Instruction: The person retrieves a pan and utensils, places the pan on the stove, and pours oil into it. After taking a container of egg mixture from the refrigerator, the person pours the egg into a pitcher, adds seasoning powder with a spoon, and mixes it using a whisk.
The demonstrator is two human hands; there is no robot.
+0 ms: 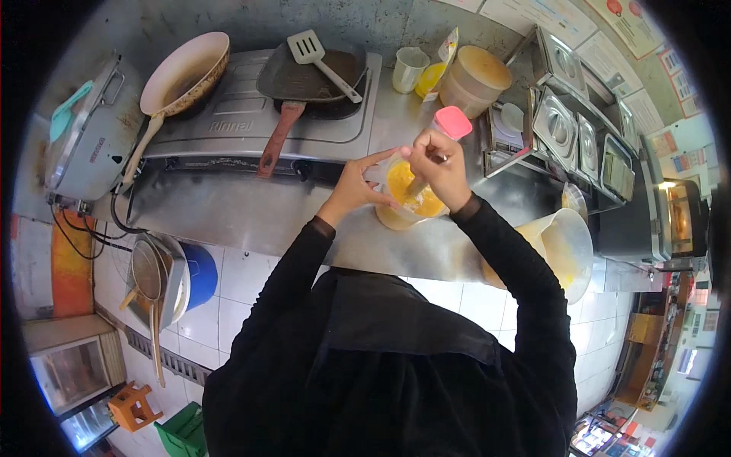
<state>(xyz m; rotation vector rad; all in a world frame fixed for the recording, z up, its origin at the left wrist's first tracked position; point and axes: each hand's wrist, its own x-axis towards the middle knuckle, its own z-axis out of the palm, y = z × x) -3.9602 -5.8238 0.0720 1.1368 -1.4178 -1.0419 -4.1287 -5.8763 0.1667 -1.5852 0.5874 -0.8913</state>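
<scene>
On the steel counter (240, 205) stands a translucent plastic jug (394, 219) holding a yellow liquid mixture (425, 203), perhaps beaten egg, with paler patches on top. My left hand (353, 187) is spread around the jug's left side, at its handle, and grips it. My right hand (442, 168) is closed around the upper end of a utensil (418, 186) that dips into the mixture; its lower end is hidden, so its kind is unclear. A pink-lidded container (453, 122) sits just behind my right hand.
Behind the jug, a Rinnai gas stove (228, 123) carries a deep frying pan (185, 74) and a square grill pan (311, 74) with a slotted turner (322, 63) across it. A large plastic pitcher (562, 245) stands right, below a rack of lidded steel pans (557, 125).
</scene>
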